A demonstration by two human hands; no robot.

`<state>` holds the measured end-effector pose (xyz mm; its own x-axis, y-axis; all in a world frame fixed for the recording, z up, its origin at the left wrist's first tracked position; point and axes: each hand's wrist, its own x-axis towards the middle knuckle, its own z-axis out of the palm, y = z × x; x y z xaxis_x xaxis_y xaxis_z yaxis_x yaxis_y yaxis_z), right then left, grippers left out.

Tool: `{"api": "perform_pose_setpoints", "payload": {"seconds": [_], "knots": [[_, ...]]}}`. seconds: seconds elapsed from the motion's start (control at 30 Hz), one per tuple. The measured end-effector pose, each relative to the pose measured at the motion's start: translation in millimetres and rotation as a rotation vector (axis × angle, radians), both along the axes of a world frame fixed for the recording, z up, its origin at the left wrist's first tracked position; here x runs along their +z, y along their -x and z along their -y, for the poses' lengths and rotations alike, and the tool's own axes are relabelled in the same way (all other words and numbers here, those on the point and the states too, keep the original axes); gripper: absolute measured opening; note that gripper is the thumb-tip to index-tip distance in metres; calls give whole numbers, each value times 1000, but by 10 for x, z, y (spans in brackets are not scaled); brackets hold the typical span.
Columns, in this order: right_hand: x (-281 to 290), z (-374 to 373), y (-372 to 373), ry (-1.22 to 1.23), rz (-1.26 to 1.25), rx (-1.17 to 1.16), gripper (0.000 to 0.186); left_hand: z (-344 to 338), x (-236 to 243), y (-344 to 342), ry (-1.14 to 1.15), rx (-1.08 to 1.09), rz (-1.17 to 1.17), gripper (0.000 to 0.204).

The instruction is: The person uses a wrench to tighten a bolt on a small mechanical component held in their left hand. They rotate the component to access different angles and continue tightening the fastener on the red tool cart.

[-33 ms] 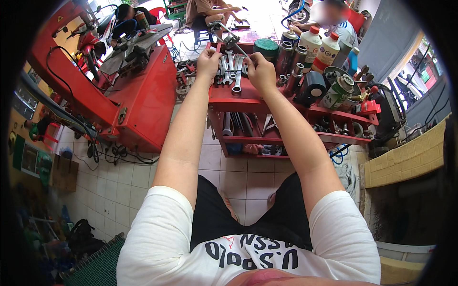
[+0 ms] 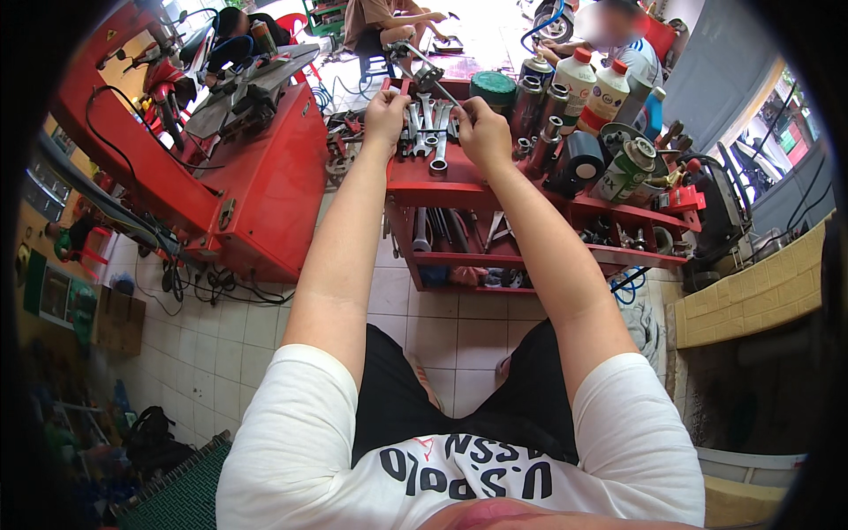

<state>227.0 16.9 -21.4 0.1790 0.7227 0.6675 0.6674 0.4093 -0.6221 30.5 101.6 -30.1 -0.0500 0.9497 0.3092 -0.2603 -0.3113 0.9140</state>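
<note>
My right hand (image 2: 484, 134) is closed with thumb and fingers pinched on the near end of a slim metal rod (image 2: 449, 94). The rod slants up and to the left, through a chunky metal block (image 2: 427, 76), above the far side of a red tool cart (image 2: 442, 194). At the cart's left edge my left hand (image 2: 387, 118) is closed, its fingers curled; what they hold, if anything, is hidden. Between my hands several wrenches (image 2: 415, 128) lie on the cart top, and a ring-ended wrench (image 2: 438, 159) points toward me.
Spray cans (image 2: 527, 95), white bottles with red caps (image 2: 609, 88) and a green-lidded tub (image 2: 493, 87) crowd the cart's right side. A red machine (image 2: 265, 185) stands at left. Cables (image 2: 212, 287) lie on the tiled floor. Two people sit beyond the cart, one on a stool (image 2: 375, 69).
</note>
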Motion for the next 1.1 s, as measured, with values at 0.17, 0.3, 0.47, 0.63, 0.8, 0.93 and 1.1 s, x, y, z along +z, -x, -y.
{"api": "perform_pose_setpoints", "payload": {"seconds": [0.17, 0.3, 0.47, 0.63, 0.8, 0.93, 1.1], "knots": [[6, 34, 22, 16, 128, -30, 22, 141, 132, -24, 52, -21, 20, 30], [72, 88, 89, 36, 212, -8, 22, 111, 106, 17, 47, -8, -8, 33], [32, 53, 58, 20, 188, -26, 21, -15, 1, 19, -11, -1, -80, 27], [9, 11, 33, 11, 53, -8, 22, -101, -96, 19, -116, 78, -159, 24], [-26, -5, -16, 11, 78, -27, 22, 49, 68, -47, 39, -19, -28, 28], [-7, 18, 32, 34, 172, -25, 21, 74, 82, -4, 63, 19, -108, 39], [15, 46, 32, 53, 175, -44, 21, 18, 26, -20, 11, 18, -90, 30]]}}
